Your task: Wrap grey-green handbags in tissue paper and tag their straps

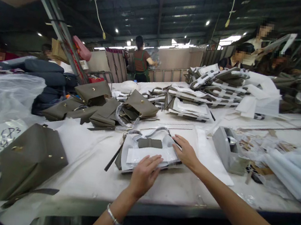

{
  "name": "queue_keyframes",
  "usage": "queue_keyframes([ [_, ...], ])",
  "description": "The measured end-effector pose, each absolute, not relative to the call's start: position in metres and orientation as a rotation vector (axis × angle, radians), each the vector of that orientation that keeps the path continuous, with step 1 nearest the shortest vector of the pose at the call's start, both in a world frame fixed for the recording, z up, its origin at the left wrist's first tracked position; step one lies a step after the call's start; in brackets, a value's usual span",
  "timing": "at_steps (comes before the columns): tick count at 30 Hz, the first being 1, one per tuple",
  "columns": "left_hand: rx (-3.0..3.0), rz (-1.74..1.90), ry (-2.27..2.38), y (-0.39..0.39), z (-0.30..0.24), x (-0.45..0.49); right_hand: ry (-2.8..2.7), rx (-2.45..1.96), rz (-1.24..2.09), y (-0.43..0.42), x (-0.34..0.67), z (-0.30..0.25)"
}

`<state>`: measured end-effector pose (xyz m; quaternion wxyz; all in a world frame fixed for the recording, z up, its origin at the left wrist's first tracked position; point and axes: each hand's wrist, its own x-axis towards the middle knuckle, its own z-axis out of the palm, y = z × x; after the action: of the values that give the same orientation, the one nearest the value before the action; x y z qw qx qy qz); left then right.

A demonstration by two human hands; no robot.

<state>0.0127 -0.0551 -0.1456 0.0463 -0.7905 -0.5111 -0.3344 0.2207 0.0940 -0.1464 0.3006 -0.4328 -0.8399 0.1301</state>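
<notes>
On the table in front of me lies a flat olive-grey handbag (123,165), covered by white packing sheets and clear plastic. A folded white paper (144,154) and a small olive-grey pouch-like piece (149,143) rest on top. My left hand (145,174) lies on the white paper with fingers stretched out. At the bag's far right edge, my right hand (185,152) has a dark strap (176,142) between thumb and fingers. Another strap (113,157) sticks out on the left side. The bag's underside is hidden.
Several olive-grey bags (140,104) lie beyond to the left; one stands nearer (33,158). Wrapped bags are stacked (220,87) at the back. A grey tape dispenser (226,149) stands right, beside foam sheets (295,169). Co-workers (141,61) stand farther off.
</notes>
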Motion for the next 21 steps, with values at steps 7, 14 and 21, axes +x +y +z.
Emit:
queue_keyframes([
  [7,-1.387,-1.964,-2.827,-0.058,-0.137,-0.084,-1.902,-1.627,0.964,0.061,0.25,-0.156],
  [14,-1.363,-2.493,-2.942,-0.067,-0.138,-0.074,-1.525,-1.296,1.233,0.051,0.253,-0.144],
  [21,-1.104,-3.112,-2.882,-0.106,-0.138,-0.038,-1.319,-0.923,1.191,0.048,0.265,-0.125],
])
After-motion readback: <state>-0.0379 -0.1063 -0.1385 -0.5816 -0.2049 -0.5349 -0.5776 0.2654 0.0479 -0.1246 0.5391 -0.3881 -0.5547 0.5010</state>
